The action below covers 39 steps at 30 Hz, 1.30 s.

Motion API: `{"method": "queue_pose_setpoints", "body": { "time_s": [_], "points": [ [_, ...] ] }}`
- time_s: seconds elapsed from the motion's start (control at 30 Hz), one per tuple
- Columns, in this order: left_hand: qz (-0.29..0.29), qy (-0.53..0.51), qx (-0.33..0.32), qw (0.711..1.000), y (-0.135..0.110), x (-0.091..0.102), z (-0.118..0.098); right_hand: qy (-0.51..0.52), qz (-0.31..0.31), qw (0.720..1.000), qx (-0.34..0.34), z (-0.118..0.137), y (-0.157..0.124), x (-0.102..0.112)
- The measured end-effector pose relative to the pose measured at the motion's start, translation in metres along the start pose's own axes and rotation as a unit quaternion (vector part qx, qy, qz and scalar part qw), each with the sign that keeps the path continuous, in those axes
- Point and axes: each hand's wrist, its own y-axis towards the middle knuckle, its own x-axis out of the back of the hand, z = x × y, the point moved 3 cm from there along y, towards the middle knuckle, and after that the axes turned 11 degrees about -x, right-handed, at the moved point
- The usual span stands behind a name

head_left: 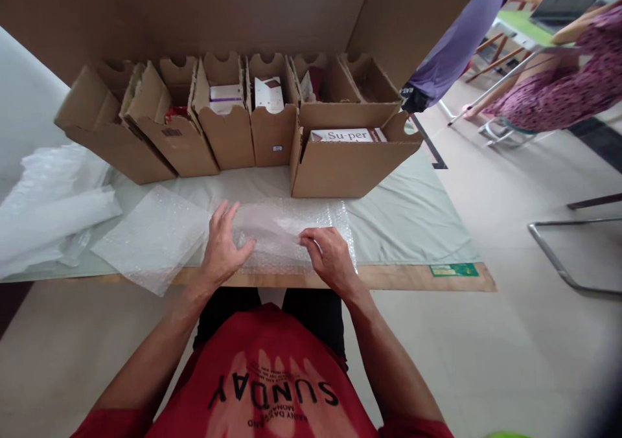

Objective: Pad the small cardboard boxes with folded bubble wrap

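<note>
A sheet of bubble wrap (286, 227) lies folded over something pale near the table's front edge. My left hand (222, 243) rests flat on its left end with fingers spread. My right hand (329, 255) pinches the fold of the wrap at its right side. What is inside the wrap is too blurred to name. A second loose bubble wrap sheet (153, 237) lies just left of my left hand.
A row of open cardboard boxes (228, 133) with packets stands behind the wrap; the large right box (347, 166) holds a "Su-per" pack. More plastic wrap (48, 211) piles at the left. Other people stand at the upper right; a metal chair frame (558, 256) is on the floor.
</note>
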Motion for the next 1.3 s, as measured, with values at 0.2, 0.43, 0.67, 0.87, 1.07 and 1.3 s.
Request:
{"method": "queue_pose_setpoints", "body": {
  "time_s": [0.2,0.43,0.67,0.87,1.07,1.3],
  "points": [
    [0.086,-0.113,-0.023,0.99,0.025,0.003,-0.02,0.013,0.035,0.998,0.055,0.022,-0.005,0.04],
    [0.075,-0.35,0.154,0.921,0.009,0.021,-0.034,-0.013,0.091,0.996,-0.02,-0.005,-0.021,0.047],
    [0.076,-0.352,0.299,0.884,0.007,0.025,-0.002,0.214,0.099,0.943,-0.236,-0.051,-0.007,0.036],
    [0.062,-0.189,0.305,0.932,0.013,0.013,0.032,0.278,0.045,0.907,-0.315,-0.083,0.033,-0.002],
    [0.125,0.025,0.213,0.969,0.02,0.01,0.044,0.073,0.02,0.947,-0.313,-0.097,0.046,-0.013],
    [0.162,0.182,0.188,0.951,0.026,-0.002,0.034,-0.038,0.004,0.95,-0.31,-0.099,0.046,-0.014]
  ]
}}
